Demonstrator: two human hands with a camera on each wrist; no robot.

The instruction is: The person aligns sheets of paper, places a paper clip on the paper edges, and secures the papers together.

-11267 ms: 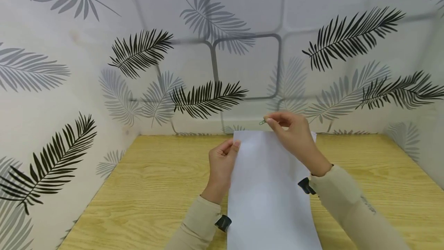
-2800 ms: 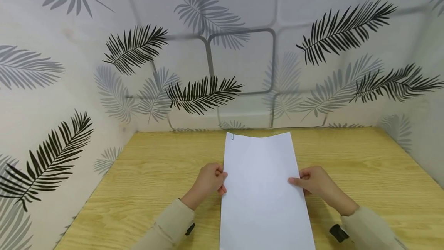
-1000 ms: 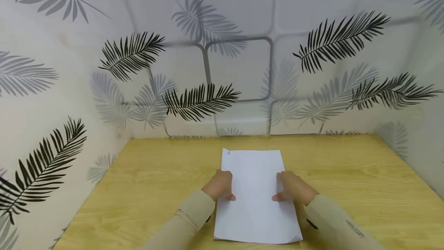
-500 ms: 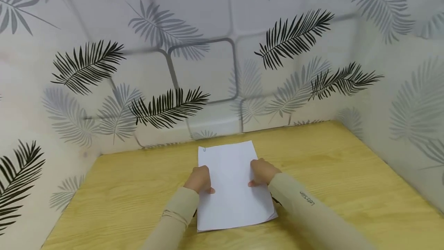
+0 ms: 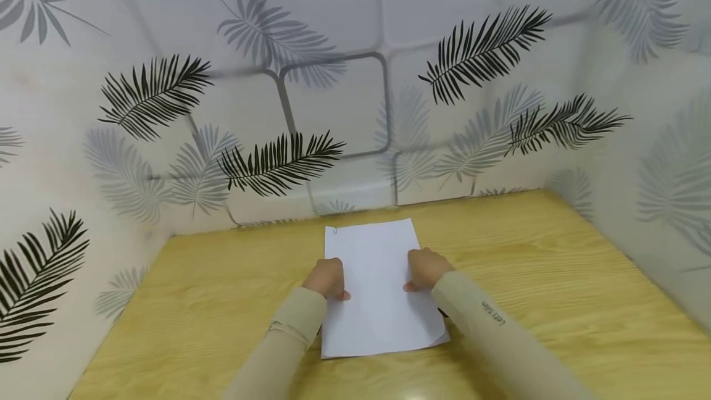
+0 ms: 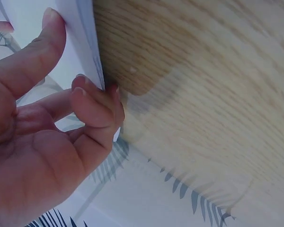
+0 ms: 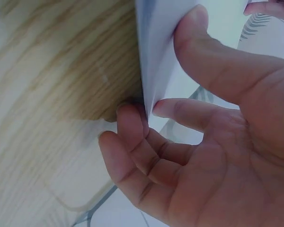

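A thin stack of white paper (image 5: 378,313) lies flat on the wooden table, long side running away from me. A small paper clip (image 5: 335,231) sits on its far left corner. My left hand (image 5: 328,278) holds the left edge, its thumb on the top sheet. In the left wrist view, that thumb (image 6: 51,42) presses the sheets' face while curled fingers (image 6: 97,106) meet the edge. Opposite, my right hand (image 5: 426,268) grips the right edge. In the right wrist view its thumb (image 7: 194,33) lies on the paper (image 7: 156,61), with fingertips at the edge below.
The wood-grain table (image 5: 233,313) spreads out around the paper. Behind it rises a wall covering (image 5: 355,184) printed with grey and black feathery leaves. A similar wall closes off each side. The near right corner of the stack shows slightly separated sheets.
Earlier the right hand pinched the paper clip above raised paper; later the clip sat on the corner. The stack came down onto the table, both hands on its sides. The head view turned right.
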